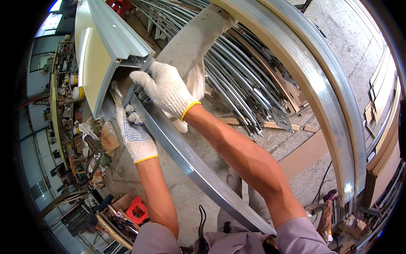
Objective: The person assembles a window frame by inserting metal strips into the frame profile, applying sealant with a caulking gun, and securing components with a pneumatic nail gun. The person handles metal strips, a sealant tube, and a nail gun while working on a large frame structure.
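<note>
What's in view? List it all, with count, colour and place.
Metal bar: one, silver, slanting from left of centre to the lower edge
Panel: at least one, cream, upper left
Ridged profiles: several, grey, along the panel's right
Curved profiles: two, silver and tan, upper right
Rods: many, silver, floor, upper middle
Beige piece: one, kind unclear, upper middle
Flat sheet: one, brown, floor, right of centre
Board stack: one, brown, right edge
Stool: one, red, lower left
Shelving: one, yellow-edged, cluttered, left
Sleeves: two, mauve, lower edge
Forearms: two, bare, either side of the bar
Left hand: one, white-gloved, blue-dotted, left of the bar
Right hand: one, white-gloved, beside the panel's near end
</note>
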A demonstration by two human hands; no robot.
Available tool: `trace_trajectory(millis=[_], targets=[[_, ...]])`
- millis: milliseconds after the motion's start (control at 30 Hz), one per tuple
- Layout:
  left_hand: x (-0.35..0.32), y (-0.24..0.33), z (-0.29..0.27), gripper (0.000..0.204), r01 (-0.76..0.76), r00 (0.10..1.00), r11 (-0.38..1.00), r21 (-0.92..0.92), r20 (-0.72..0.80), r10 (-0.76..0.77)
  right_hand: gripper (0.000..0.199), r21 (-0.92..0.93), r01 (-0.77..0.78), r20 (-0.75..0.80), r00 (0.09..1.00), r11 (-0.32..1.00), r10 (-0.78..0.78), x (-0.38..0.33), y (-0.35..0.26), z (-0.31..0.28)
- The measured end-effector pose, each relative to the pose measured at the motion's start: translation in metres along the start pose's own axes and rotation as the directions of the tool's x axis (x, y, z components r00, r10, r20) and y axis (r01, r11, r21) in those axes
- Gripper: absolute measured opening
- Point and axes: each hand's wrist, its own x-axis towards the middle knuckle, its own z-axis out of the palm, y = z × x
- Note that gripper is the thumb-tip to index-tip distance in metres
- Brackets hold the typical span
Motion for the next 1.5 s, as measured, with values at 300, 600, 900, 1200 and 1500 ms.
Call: trace_trajectory(millis=[300,600,900,1200,1500], targets=[[-0.002,0.002,-0.005,0.022,0.109,0.978,0.987,-0.121,0.188,-0.085,0.044,-0.065,-0.063,0.034,0.997,0.996,0.066,0.002,-0.004,-0.002],[-0.009,-0.022,-0.012,0.020,0.111,0.989,0.962,-0.250,0.123,-0.082,0.049,0.061,-0.170,0.069,0.984,0.983,0.166,0.001,-0.004,0.006],[-0.016,-0.025,0.006,0.045,0.013,0.998,0.899,-0.438,0.062,0.016,0.028,0.067,-0.181,0.192,0.967,0.981,0.165,0.009,0.004,-0.008],[-0.005,-0.027,0.004,0.019,-0.028,0.995,0.899,-0.438,0.074,0.068,0.029,0.127,-0.230,0.143,0.967,0.965,0.211,0.016,0.004,-0.003],[-0.004,-0.029,0.008,0.017,-0.030,0.997,0.840,-0.542,0.039,0.060,0.031,0.145,-0.252,0.205,0.954,0.957,0.220,0.020,0.007,-0.009]])
